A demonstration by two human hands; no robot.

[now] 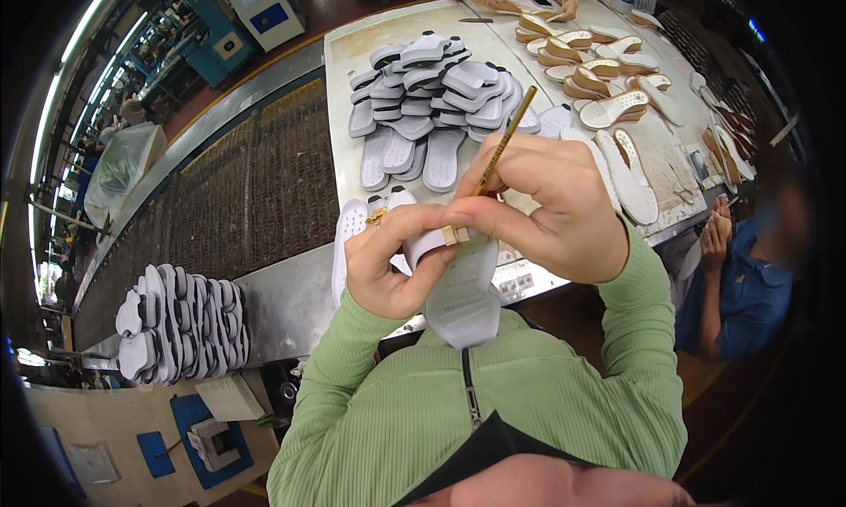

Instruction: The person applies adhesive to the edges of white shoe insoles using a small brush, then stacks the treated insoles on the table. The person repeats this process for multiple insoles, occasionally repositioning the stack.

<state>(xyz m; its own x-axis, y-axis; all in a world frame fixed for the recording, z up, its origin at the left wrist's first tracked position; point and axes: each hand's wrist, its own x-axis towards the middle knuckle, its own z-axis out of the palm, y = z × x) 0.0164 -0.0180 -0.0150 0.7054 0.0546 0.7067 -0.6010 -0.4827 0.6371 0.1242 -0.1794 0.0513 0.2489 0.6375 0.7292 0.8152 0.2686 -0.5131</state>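
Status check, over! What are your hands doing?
Left hand grips white sandal. Right hand holds brush at its strap. Nothing blocking.

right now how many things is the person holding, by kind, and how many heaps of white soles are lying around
white sole in the left hand: 1
thin brown stick in the right hand: 1
heaps of white soles, one on the table and one at lower left: 2
total: 4
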